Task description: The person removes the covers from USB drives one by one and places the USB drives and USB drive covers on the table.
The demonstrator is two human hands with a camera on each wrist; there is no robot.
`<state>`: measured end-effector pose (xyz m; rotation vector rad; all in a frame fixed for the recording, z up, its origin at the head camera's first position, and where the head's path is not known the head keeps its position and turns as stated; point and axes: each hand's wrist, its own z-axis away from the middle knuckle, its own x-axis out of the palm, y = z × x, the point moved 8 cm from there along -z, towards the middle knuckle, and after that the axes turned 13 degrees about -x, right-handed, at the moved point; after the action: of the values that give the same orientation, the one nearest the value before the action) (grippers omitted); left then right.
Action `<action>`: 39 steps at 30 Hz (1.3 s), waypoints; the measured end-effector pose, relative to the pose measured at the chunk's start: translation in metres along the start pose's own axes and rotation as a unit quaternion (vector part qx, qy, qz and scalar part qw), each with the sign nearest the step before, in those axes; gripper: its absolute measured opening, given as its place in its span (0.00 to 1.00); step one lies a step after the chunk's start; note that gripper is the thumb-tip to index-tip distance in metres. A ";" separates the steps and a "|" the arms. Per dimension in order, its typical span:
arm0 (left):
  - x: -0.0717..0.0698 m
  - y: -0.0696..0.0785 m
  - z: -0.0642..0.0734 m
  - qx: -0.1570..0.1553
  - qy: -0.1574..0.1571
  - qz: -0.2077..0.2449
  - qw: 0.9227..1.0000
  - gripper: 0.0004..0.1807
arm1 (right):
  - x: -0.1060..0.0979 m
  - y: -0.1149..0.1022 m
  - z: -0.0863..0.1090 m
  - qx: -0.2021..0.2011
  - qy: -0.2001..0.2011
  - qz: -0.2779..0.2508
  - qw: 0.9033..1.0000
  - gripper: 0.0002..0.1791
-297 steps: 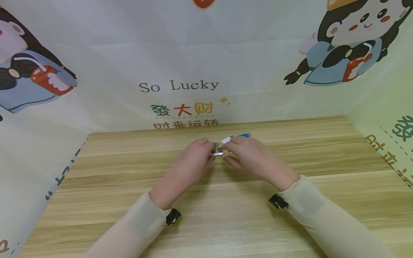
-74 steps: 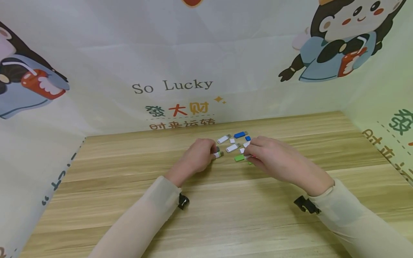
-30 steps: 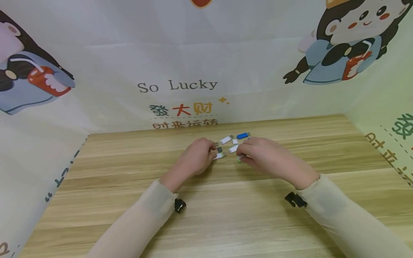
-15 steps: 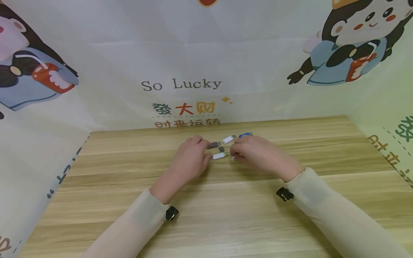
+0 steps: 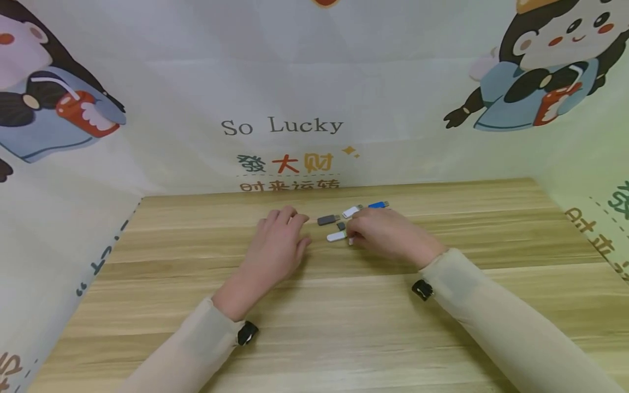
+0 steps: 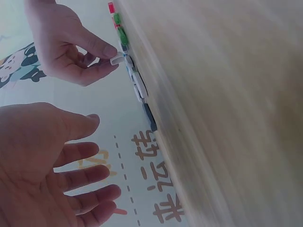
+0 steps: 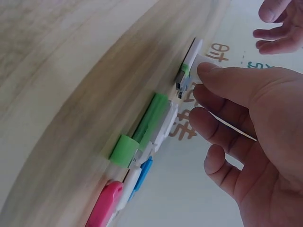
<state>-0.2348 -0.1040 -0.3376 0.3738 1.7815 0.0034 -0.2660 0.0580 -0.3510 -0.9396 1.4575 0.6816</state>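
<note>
My right hand (image 5: 393, 234) pinches a small white USB stick cap (image 7: 195, 71) between thumb and index finger. Close beside that cap lies a white USB stick with a green band (image 5: 336, 236), its metal plug bare in the right wrist view. The left hand (image 5: 275, 245) is spread with relaxed fingers, holding nothing, left of a dark grey USB stick (image 5: 326, 220). A grey cap (image 5: 341, 225) sits between the grey and white-green sticks. Behind are a white USB stick (image 5: 351, 212) and a blue one (image 5: 377, 205). My right hand hides other pieces in the head view.
In the right wrist view, a green USB stick (image 7: 152, 120), a green cap (image 7: 124, 151) and a pink piece (image 7: 105, 203) lie in a row on the wooden table (image 5: 314, 327). A printed cloth wall (image 5: 196, 98) stands behind the table.
My left hand has withdrawn leftward from the grey and white-green sticks, its fingers spreading. The right hand has moved left with the white cap, up to the white-green stick.
</note>
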 end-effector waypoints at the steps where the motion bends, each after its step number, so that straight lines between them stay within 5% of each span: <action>1: -0.001 -0.001 0.001 -0.002 0.001 -0.002 1.000 0.22 | 0.002 0.001 -0.001 0.003 -0.005 -0.004 1.000 0.06; 18: -0.007 -0.020 0.012 -0.024 -0.005 -0.003 1.000 0.25 | 0.013 0.007 -0.006 0.020 -0.044 -0.037 0.998 0.04; 39: -0.007 -0.021 0.016 -0.021 0.004 -0.011 1.000 0.26 | 0.014 0.009 -0.007 0.023 -0.054 -0.063 0.996 0.08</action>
<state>-0.2238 -0.1289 -0.3389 0.3235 1.7913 0.0272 -0.2767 0.0547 -0.3647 -0.9361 1.3018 0.5935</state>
